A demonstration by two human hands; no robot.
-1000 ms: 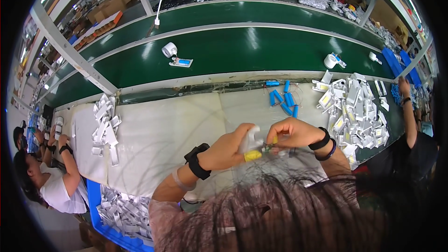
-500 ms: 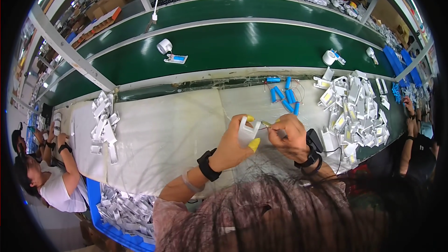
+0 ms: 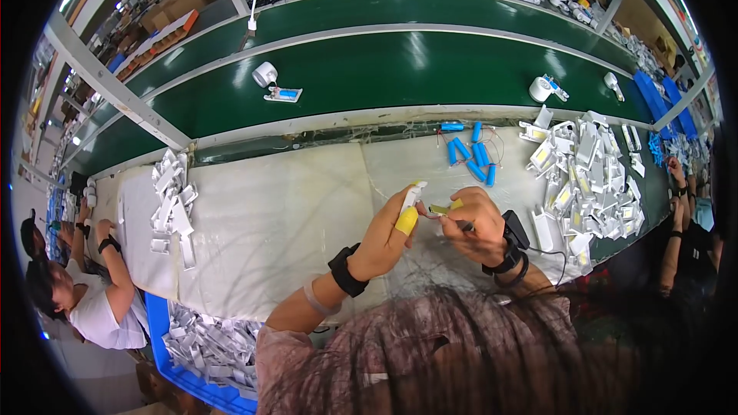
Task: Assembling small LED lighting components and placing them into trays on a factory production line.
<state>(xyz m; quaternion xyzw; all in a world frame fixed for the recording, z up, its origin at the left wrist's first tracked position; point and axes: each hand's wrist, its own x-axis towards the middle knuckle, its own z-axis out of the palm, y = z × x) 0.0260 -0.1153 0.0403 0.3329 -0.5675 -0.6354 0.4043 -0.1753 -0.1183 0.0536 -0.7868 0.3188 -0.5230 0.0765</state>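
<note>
My left hand (image 3: 380,240), with yellow finger covers, is closed on a white plastic housing (image 3: 412,198), which I see nearly edge-on. To its right, my right hand (image 3: 477,221) pinches a small yellowish-green board (image 3: 439,209). Thin reddish wire (image 3: 424,212) runs in the short gap between the housing and the board. A dark, thin thing shows under the right fingers; its kind is unclear. Beyond my hands lie several blue battery cells (image 3: 481,155) with thin wires on the pale mat.
A heap of white housings (image 3: 588,173) lies right, a smaller pile (image 3: 175,198) left. A blue bin (image 3: 163,350) holds more parts. Across the bench, a green conveyor (image 3: 346,73) carries white round assemblies (image 3: 265,74). Co-workers sit left (image 3: 100,303) and right (image 3: 696,257).
My left hand has turned the housing from its open, U-shaped side to nearly edge-on. My right hand has shifted slightly, and more of the board shows. The left assembly on the conveyor sits slightly farther left.
</note>
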